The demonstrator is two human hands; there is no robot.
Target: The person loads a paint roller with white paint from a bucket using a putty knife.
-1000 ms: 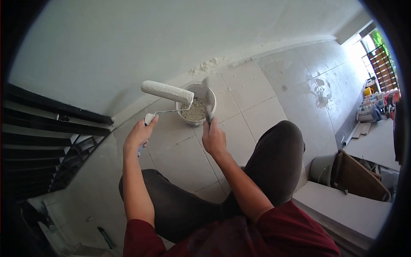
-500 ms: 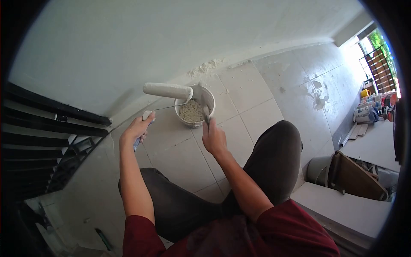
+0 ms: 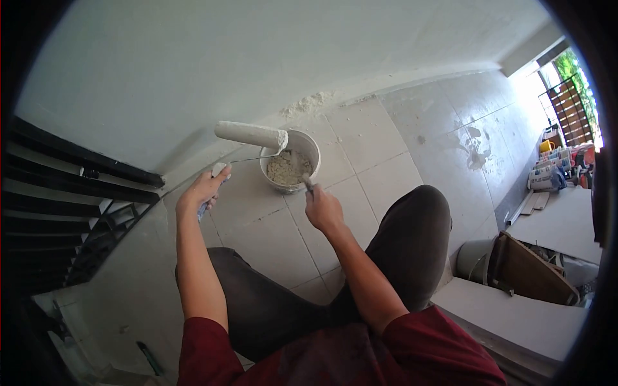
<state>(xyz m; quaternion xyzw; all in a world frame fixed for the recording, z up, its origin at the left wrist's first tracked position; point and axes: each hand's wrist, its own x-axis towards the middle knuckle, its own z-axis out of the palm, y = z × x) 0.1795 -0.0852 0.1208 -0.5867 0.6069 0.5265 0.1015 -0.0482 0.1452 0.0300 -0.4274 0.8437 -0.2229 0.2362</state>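
A white paint roller [image 3: 250, 135] has its far end at the rim of a round white bucket [image 3: 310, 143]. My left hand [image 3: 205, 190] is wrapped round the roller's handle, left of the bucket. Inside the bucket lies a lumpy, pale grey-beige material [image 3: 283, 168]. My right hand [image 3: 323, 207] grips the handle of a scraper-like tool [image 3: 308, 183] at the bucket's right front side. The tool's blade reaches down into the bucket and is blurred, so its shape is unclear.
Pale crumbs [image 3: 309, 104] lie along the wall base. A black slatted rack or gate [image 3: 58, 174] stands at the left. At the right are a grey bucket [image 3: 475, 258], a brown board [image 3: 531, 270] and stacked containers [image 3: 548, 177]. A wet patch [image 3: 475, 148] marks the tiles.
The tool in my right hand has gone from raised over the bucket's right rim to lower, with its blade inside the bucket. My left hand and the roller have barely moved.
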